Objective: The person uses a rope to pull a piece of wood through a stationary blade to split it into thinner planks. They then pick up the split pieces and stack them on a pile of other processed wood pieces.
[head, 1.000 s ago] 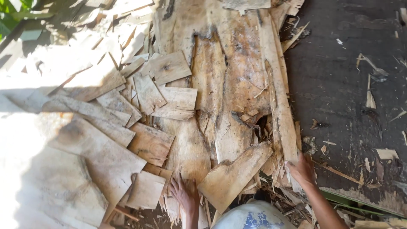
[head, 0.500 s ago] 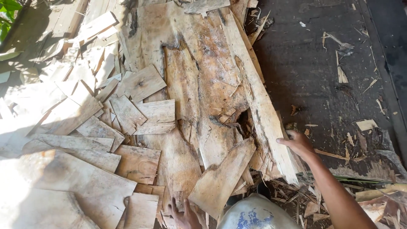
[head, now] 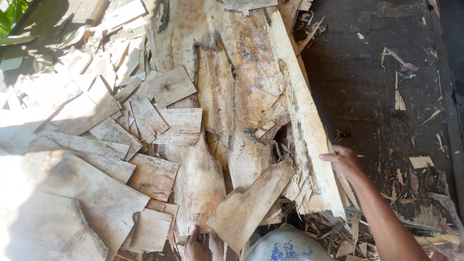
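Note:
A large torn sheet of thin wood veneer lies in front of me, pale and stained, split down its middle. My right hand grips its right edge near a long pale strip. My left hand sits at the bottom of the view, its fingers on the near end of a narrower veneer piece. A loose slab rests diagonally between both hands.
Many small veneer offcuts are heaped to the left, partly in bright sunlight. A dark floor with scattered splinters runs along the right. Broken scraps pile up near my body. Green leaves show at the top left.
My right hand has risen along the sheet's right edge. My left hand has dropped toward the bottom of the view. The camera has moved closer and shifted.

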